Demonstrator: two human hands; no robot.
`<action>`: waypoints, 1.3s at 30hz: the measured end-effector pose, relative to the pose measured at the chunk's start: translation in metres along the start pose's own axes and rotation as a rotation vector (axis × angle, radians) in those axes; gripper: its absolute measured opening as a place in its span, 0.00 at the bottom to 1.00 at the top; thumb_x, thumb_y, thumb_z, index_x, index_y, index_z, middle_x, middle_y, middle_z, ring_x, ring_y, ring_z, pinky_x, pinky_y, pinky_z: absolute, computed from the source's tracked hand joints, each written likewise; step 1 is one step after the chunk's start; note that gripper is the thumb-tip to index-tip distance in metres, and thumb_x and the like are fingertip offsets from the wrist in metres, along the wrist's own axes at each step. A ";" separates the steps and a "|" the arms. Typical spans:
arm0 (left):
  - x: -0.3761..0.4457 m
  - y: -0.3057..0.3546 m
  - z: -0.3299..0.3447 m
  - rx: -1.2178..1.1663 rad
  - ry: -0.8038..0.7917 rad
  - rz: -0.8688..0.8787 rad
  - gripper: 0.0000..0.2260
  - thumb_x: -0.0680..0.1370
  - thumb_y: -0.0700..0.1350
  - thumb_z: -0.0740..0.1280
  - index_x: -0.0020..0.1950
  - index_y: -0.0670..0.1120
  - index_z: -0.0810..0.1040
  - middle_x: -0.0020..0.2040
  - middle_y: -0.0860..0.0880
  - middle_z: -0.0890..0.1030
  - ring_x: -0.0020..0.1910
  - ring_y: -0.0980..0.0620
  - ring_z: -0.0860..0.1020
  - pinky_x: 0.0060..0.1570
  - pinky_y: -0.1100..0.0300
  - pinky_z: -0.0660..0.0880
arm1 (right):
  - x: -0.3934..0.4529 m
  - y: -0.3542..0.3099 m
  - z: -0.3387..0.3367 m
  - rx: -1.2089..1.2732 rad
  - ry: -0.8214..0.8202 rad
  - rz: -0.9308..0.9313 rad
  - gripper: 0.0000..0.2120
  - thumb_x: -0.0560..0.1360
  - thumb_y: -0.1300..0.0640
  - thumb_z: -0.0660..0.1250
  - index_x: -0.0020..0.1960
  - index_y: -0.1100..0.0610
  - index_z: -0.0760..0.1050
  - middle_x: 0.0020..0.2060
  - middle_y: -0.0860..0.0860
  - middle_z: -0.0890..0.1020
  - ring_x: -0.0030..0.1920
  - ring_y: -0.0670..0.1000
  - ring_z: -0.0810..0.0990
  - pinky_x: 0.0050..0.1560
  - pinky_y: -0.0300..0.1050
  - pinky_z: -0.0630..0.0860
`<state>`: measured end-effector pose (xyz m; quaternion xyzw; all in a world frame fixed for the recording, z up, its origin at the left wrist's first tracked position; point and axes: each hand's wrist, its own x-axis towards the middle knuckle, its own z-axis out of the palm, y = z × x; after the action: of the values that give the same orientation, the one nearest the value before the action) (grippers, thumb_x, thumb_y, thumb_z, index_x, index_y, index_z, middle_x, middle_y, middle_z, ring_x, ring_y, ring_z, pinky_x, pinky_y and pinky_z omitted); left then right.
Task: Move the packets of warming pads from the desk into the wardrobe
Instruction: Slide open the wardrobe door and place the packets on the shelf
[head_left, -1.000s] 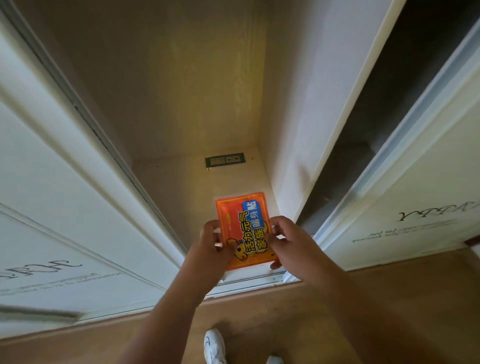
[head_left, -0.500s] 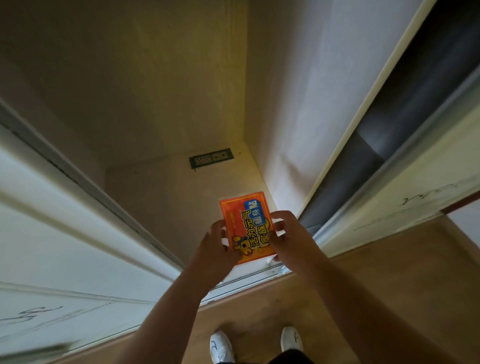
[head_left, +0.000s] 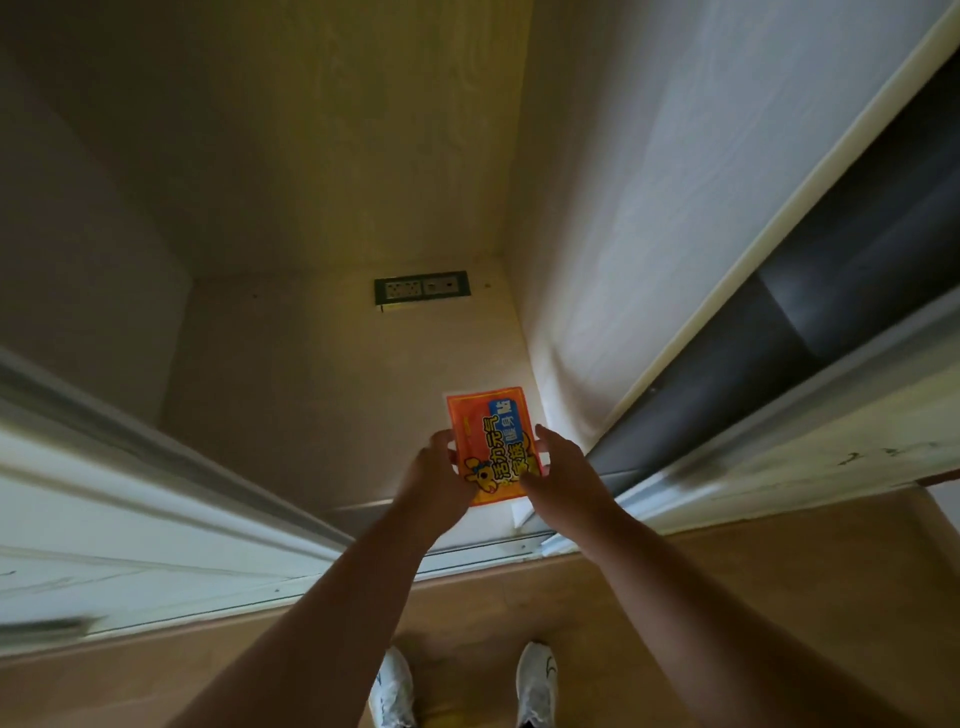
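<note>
An orange packet of warming pads (head_left: 488, 441) with yellow and blue print is held flat between both hands, just inside the open wardrobe, low over its floor (head_left: 311, 395). My left hand (head_left: 434, 480) grips the packet's left edge and my right hand (head_left: 563, 470) grips its right edge. A white edge of something shows under the packet, at its top left and lower right. The packet's near end is partly covered by my fingers.
A dark socket plate (head_left: 422, 287) sits at the back of the wardrobe floor. Sliding door panels stand at the left (head_left: 104, 499) and right (head_left: 779, 436), with the bottom track (head_left: 483, 551) in front. My white shoes (head_left: 535, 680) are on the wooden floor.
The view has swung closer to the wardrobe opening. Both hands have carried the packet slightly further in and lower over the wardrobe floor; the grip is unchanged.
</note>
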<state>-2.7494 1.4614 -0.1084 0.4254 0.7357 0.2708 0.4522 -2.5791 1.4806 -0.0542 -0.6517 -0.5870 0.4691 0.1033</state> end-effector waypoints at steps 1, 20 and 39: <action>0.006 -0.003 0.007 -0.011 0.000 -0.016 0.36 0.67 0.35 0.80 0.73 0.43 0.71 0.46 0.53 0.81 0.49 0.41 0.84 0.46 0.39 0.84 | 0.006 0.006 0.001 -0.007 -0.012 -0.009 0.24 0.77 0.61 0.64 0.69 0.41 0.74 0.62 0.44 0.80 0.56 0.42 0.81 0.55 0.41 0.78; 0.094 -0.013 0.085 0.181 -0.015 -0.081 0.30 0.76 0.35 0.71 0.77 0.47 0.68 0.62 0.44 0.83 0.56 0.43 0.84 0.52 0.48 0.83 | 0.106 0.062 0.037 -0.022 -0.047 -0.005 0.10 0.79 0.68 0.66 0.49 0.56 0.82 0.48 0.56 0.85 0.51 0.56 0.85 0.55 0.51 0.83; 0.052 0.018 0.017 0.626 0.008 -0.018 0.29 0.79 0.48 0.68 0.79 0.53 0.67 0.74 0.46 0.73 0.72 0.41 0.71 0.63 0.45 0.74 | 0.085 0.024 0.002 -0.113 -0.056 0.051 0.29 0.80 0.61 0.67 0.79 0.56 0.67 0.74 0.55 0.76 0.72 0.55 0.77 0.74 0.54 0.72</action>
<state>-2.7389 1.5153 -0.1247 0.5364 0.7889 0.0288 0.2985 -2.5757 1.5457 -0.1132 -0.6579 -0.5984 0.4557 0.0382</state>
